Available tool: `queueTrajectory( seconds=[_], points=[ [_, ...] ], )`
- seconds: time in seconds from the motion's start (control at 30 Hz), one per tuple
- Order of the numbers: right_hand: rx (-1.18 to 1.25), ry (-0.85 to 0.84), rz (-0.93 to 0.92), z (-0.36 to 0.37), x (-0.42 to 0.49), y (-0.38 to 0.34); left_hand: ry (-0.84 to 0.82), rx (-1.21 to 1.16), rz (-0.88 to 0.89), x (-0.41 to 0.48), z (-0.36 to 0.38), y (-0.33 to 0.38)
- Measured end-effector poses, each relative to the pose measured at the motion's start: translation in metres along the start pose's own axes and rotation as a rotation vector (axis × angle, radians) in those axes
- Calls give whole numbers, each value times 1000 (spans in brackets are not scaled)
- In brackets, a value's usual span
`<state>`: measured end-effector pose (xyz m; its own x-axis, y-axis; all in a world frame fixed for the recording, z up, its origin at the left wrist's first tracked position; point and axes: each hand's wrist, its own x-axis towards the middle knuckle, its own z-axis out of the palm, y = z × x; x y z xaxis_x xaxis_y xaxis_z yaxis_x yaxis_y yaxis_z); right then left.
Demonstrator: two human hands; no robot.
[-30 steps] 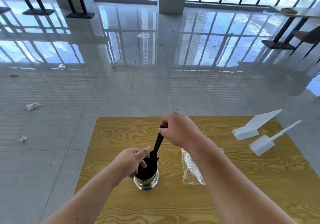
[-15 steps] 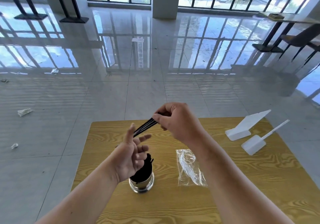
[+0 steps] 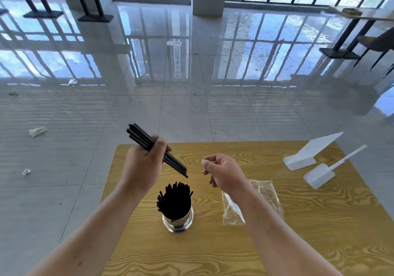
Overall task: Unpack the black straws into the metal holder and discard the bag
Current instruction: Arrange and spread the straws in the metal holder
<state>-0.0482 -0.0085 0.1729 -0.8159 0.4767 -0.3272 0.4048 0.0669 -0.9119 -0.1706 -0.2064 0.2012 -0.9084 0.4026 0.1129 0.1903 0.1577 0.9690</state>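
Seen from the head camera I am watching remotely: at the wooden table (image 3: 213, 252), the left hand (image 3: 145, 165) closes in a fist around a bundle of black straws (image 3: 139, 136), raised in the air above the table's far-left corner. The bundle slants. Its upper ends jut out past the far edge over the tiled floor (image 3: 191, 116). Its lower tips point down and to the right, above the metal holder (image 3: 178, 222) and apart from it.

The holder stands upright left of the table's centre, well inside every edge, crammed with packed straws (image 3: 174, 201) that rise above its rim. The right hand (image 3: 223, 173) hangs just right of the bundle's lower tips, fingers loosely curled and holding nothing, with open air between it and the straws.

Under that wrist the clear bag (image 3: 269, 194) lies crumpled on the wood near the holder's right side; I see a strip of table between the two. A white stand (image 3: 302, 156) and a white scoop (image 3: 318, 175) sit side by side near the far-right corner, close to the right edge. Bare wood shows between my view's two forearms, in front of the holder. Paper scraps (image 3: 37, 131) dot the floor left of the table.
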Motion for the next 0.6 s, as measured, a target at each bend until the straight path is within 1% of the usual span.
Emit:
queueTrajectory(
  seconds=[0.07,0.1,0.2,0.23,0.33,0.53,0.6],
  points=[
    [-18,-27,25,4,0,9,-55,210,-5,-16,9,-19],
    [-22,-50,38,6,0,13,-118,324,-47,-25,12,-30],
    [-70,-94,61,15,-1,27,-413,672,-233,-48,16,-66],
    [-99,-104,56,18,-1,30,-461,735,-270,-52,16,-74],
    [-179,-119,26,25,0,36,-443,739,-314,-57,14,-84],
    [-505,-159,19,48,5,42,-410,746,-311,-53,6,-81],
    [-579,-158,15,57,8,44,-405,736,-314,-51,3,-81]
  ],
)
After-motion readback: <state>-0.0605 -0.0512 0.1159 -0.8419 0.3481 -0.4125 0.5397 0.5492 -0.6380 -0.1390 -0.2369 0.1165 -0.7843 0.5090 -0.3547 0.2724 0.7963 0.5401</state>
